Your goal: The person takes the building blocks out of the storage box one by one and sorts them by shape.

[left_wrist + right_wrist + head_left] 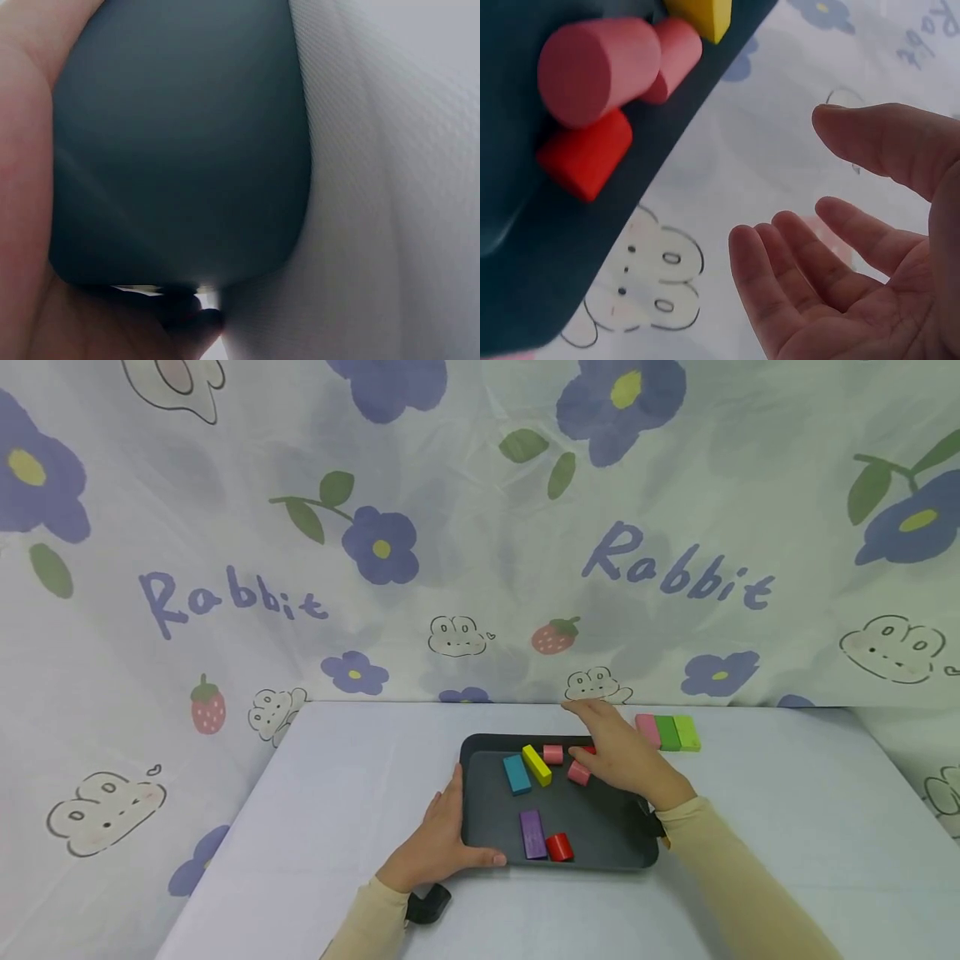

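Smoothly rounded tray (600, 827), matte pink cylinders (574, 75)

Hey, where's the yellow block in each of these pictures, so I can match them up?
Head: the yellow block is right of center, toward the tray's far side, between a blue block and a pink block.
Left wrist: not in it.
Right wrist: at the top edge, just left of center, partly cut off.
Shared landmark: the dark tray, in all three.
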{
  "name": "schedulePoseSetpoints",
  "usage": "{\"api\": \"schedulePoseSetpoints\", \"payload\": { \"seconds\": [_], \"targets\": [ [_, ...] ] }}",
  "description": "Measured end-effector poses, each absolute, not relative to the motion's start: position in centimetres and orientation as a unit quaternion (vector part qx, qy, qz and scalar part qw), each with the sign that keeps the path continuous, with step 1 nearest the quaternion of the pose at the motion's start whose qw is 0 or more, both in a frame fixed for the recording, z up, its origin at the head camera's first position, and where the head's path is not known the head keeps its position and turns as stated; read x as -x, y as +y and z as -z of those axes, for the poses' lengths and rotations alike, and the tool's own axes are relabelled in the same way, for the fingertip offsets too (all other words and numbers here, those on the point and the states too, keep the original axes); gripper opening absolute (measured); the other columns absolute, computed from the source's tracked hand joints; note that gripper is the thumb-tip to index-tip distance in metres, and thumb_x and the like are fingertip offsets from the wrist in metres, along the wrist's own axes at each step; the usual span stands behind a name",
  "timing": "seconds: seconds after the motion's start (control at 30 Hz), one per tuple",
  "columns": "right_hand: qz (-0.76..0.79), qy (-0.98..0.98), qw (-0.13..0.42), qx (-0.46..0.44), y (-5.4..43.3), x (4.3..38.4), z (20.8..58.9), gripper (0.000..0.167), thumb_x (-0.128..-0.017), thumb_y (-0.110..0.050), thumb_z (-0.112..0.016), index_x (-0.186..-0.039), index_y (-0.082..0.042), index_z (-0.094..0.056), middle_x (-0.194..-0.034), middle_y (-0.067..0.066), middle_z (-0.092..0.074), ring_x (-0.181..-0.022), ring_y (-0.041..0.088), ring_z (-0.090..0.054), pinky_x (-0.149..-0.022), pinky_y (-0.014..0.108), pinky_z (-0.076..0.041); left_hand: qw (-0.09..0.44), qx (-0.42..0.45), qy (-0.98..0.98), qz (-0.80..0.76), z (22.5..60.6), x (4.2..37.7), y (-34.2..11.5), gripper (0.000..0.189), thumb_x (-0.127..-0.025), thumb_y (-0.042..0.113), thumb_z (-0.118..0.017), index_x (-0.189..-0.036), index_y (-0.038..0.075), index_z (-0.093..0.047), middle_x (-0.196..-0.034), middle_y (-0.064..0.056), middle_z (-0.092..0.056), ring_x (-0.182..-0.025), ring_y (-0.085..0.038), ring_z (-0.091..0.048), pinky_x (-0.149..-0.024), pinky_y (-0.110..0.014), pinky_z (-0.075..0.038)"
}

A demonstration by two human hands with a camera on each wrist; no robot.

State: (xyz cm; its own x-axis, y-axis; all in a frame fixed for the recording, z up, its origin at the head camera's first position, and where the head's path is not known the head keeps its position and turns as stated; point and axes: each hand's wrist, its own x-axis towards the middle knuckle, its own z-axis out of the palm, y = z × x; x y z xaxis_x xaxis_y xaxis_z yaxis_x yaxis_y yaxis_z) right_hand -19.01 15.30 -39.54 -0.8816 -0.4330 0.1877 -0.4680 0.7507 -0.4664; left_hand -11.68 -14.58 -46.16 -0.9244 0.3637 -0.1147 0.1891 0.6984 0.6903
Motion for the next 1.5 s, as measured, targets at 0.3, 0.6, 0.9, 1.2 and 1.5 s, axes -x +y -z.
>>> {"api": "schedulePoseSetpoints", "payload": {
  "seconds": [0.3,0.6,0.9,1.2,1.5],
  "targets": [
    [-0.261,-0.932,0.019,-0.253,14.0,18.8,40.0,0.064,-0.090,-0.012,-0.074,-0.146,-0.002,-0.047,-0.148,0.021,-0.045,-0.136,0.038,-0.043,-0.107,0.053,-0.044,0.123,-0.150,0.914,-0.356,46.1,11.7,-14.5,0.142,-0.071,0.058,-0.086,-0.158,-0.003,0.009,-0.167,-0.020,-0.001,-0.153,-0.036,-0.010,-0.122,-0.056,-0.005],
    [-0.230,-0.932,0.013,-0.281,12.7,18.6,40.6,0.059,-0.091,-0.014,-0.074,-0.144,-0.001,-0.051,-0.144,0.020,-0.050,-0.132,0.036,-0.047,-0.107,0.049,-0.045,0.119,-0.152,0.915,-0.355,46.3,11.7,-14.6,0.142,-0.071,0.060,-0.085,-0.158,-0.003,0.009,-0.167,-0.019,0.000,-0.153,-0.036,-0.011,-0.122,-0.057,-0.006],
    [-0.216,-0.934,-0.018,-0.282,12.3,19.0,41.2,0.058,-0.093,-0.017,-0.073,-0.144,-0.002,-0.051,-0.146,0.019,-0.048,-0.132,0.033,-0.046,-0.107,0.048,-0.045,0.119,-0.152,0.914,-0.358,46.3,11.7,-14.6,0.142,-0.071,0.060,-0.085,-0.158,-0.001,0.009,-0.167,-0.019,-0.001,-0.153,-0.036,-0.010,-0.122,-0.056,-0.005],
    [-0.202,-0.931,-0.066,-0.298,11.8,19.8,41.7,0.064,-0.089,-0.022,-0.078,-0.145,-0.005,-0.052,-0.146,0.016,-0.051,-0.132,0.032,-0.046,-0.110,0.048,-0.043,0.122,-0.153,0.914,-0.356,46.0,11.7,-14.6,0.143,-0.072,0.059,-0.085,-0.158,-0.003,0.011,-0.167,-0.021,-0.001,-0.153,-0.036,-0.009,-0.122,-0.056,-0.004],
    [-0.189,-0.926,-0.070,-0.319,11.4,20.2,42.0,0.063,-0.085,-0.019,-0.081,-0.140,-0.002,-0.056,-0.137,0.013,-0.057,-0.119,0.027,-0.049,-0.105,0.043,-0.047,0.129,-0.157,0.911,-0.358,46.0,11.7,-14.6,0.141,-0.073,0.057,-0.085,-0.158,-0.002,0.012,-0.167,-0.020,0.001,-0.153,-0.036,-0.008,-0.122,-0.055,-0.003]
  ]
}}
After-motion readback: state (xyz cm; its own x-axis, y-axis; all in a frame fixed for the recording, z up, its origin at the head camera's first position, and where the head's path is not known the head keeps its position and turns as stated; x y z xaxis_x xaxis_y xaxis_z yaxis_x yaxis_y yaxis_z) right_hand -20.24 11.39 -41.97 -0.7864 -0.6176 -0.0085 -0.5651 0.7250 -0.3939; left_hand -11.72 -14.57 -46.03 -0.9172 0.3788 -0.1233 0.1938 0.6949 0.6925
